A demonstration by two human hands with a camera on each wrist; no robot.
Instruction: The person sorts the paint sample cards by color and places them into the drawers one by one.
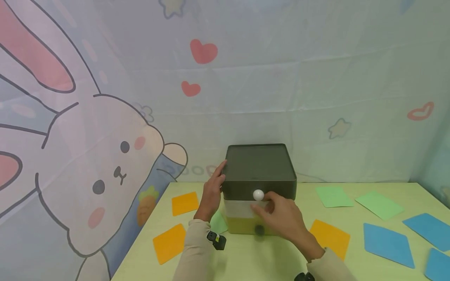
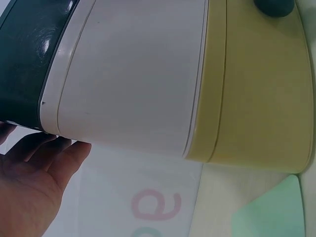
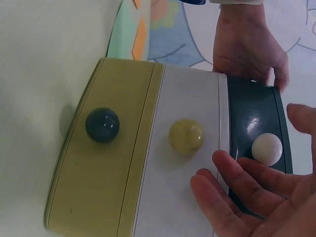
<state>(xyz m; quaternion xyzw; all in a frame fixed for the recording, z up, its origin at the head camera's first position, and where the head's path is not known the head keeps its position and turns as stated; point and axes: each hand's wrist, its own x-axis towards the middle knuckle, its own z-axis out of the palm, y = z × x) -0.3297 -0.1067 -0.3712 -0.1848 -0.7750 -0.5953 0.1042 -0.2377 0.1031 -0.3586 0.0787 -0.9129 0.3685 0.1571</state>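
A small three-tier drawer chest (image 1: 260, 162) stands on the table, its top drawer dark green, the middle one white (image 3: 170, 98) and the bottom one yellow (image 3: 106, 168). Each front carries a round knob: white (image 3: 267, 149) on green, yellow (image 3: 186, 137) on white, dark blue-green (image 3: 102, 125) on yellow. My left hand (image 1: 211, 195) rests its fingers along the chest's left side, near the seam between green and white in the left wrist view. Before the top drawer, my right hand (image 1: 284, 216) has thumb and fingers spread around the white knob, without a pinch on it.
Orange cards (image 1: 185, 203) lie left of the chest, and another orange card (image 1: 330, 239) lies to its right. Green cards (image 1: 334, 196) and blue cards (image 1: 388, 244) spread over the right side of the table (image 1: 246, 261). A cloth backdrop with a cartoon rabbit (image 1: 116, 171) hangs behind.
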